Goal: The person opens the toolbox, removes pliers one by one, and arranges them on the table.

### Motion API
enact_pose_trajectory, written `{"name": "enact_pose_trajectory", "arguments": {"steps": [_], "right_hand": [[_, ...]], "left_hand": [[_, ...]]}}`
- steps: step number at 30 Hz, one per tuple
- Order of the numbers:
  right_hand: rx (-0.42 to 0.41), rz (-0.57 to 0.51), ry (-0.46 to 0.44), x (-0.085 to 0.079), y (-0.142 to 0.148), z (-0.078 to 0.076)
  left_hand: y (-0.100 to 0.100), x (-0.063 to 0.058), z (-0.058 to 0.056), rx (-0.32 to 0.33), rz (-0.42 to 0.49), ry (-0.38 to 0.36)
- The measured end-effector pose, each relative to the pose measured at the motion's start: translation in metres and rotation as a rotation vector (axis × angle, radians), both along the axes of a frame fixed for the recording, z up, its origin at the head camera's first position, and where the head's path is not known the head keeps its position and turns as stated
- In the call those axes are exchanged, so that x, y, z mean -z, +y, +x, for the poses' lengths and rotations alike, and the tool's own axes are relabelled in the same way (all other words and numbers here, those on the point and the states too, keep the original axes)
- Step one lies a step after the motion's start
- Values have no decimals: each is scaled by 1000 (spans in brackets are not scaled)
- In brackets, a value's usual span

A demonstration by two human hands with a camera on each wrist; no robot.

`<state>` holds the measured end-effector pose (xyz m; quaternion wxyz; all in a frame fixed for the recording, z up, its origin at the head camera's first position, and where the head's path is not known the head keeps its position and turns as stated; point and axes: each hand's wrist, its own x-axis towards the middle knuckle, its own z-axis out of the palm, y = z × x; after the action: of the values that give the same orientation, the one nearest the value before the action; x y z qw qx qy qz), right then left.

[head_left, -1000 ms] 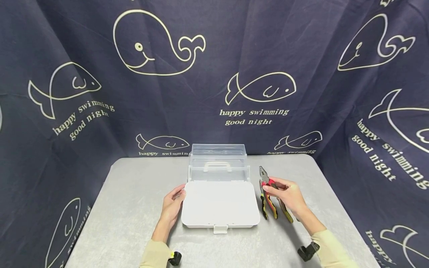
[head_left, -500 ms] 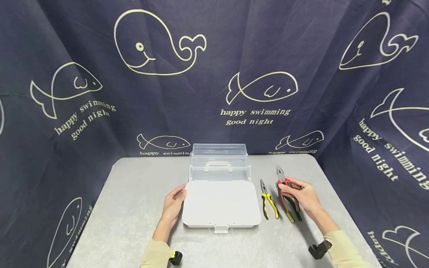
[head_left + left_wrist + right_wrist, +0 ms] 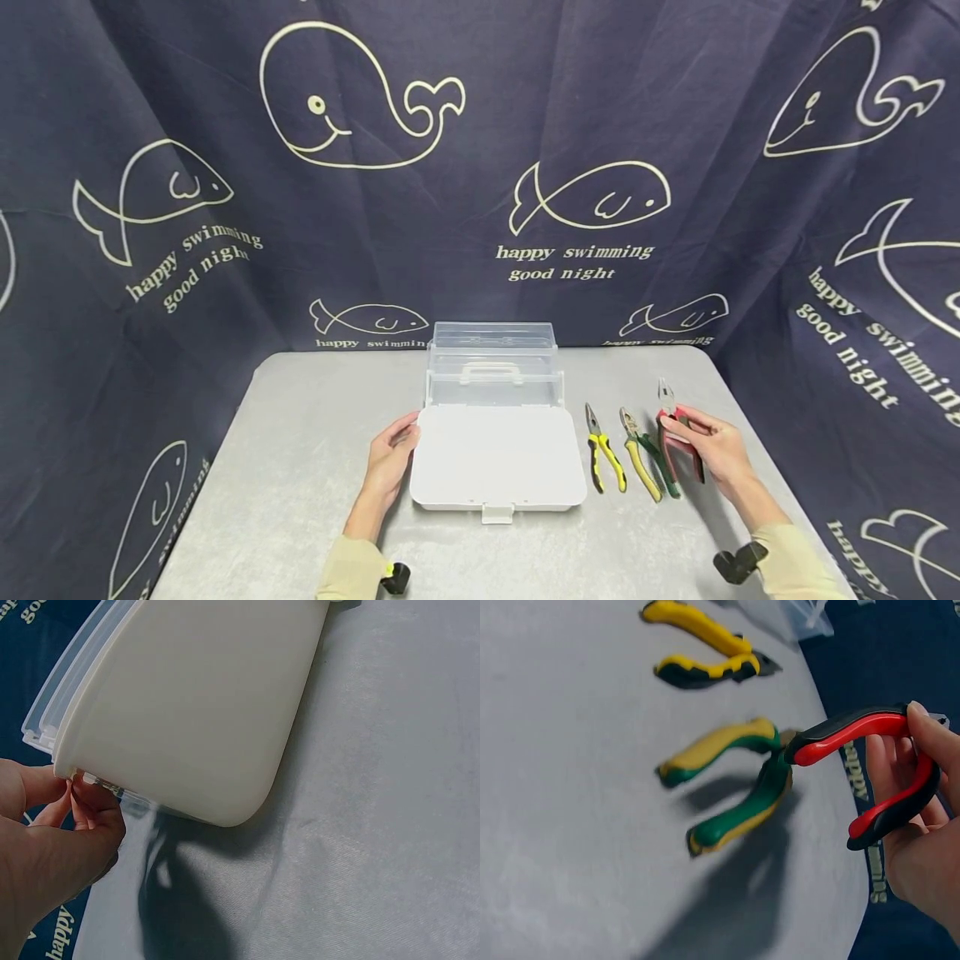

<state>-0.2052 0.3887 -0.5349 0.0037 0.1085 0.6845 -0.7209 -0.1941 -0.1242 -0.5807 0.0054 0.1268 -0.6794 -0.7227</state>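
Note:
A white plastic toolbox (image 3: 498, 458) with a front latch stands mid-table; clear tiered trays (image 3: 493, 367) rise behind its white panel. My left hand (image 3: 387, 458) pinches its left edge between thumb and fingers, also visible in the left wrist view. To the right, my right hand (image 3: 720, 450) holds red-and-black pliers (image 3: 666, 398) near the joint, jaws pointing away from me and handles spread. In the right wrist view, the red pliers (image 3: 855, 733) are above the table and their jaws are mostly hidden by the hand. Beside them lie green-and-yellow pliers (image 3: 643, 473).
Yellow-and-black long-nose pliers (image 3: 595, 435) lie between the toolbox and the green-and-yellow pair. The grey table (image 3: 300, 467) meets a dark blue curtain (image 3: 480, 100) with whale and fish drawings at the back and sides.
My right hand has moved right with the red-and-black pliers, past the other two pairs. Both pairs on the table now show uncovered. My left hand stays at the toolbox edge.

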Motion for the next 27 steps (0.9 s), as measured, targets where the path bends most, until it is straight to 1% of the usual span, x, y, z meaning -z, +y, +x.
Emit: {"name": "enact_pose_trajectory", "arguments": {"steps": [1,2,6,10,14,19,22,27], "right_hand": [[1,-28,-3,2,3,0],[5,-35,-6,4,6,0],[18,-27,-31,11,18,1],[30,-39,-59,17,28,1],[48,-4,-102,23,33,2],[42,87,-146,33,38,2],[54,86,-172,39,40,1],[46,90,-217,45,43,0]], "left_hand": [[0,0,0,1,1,2],[0,-1,1,4,-1,6],[1,-1,2,9,-1,7],[1,-1,2,-1,-2,8],[1,-1,1,-2,7,12],[0,0,1,9,17,16],[0,-1,0,5,7,5],[-1,-3,-1,6,-23,-17]]}}
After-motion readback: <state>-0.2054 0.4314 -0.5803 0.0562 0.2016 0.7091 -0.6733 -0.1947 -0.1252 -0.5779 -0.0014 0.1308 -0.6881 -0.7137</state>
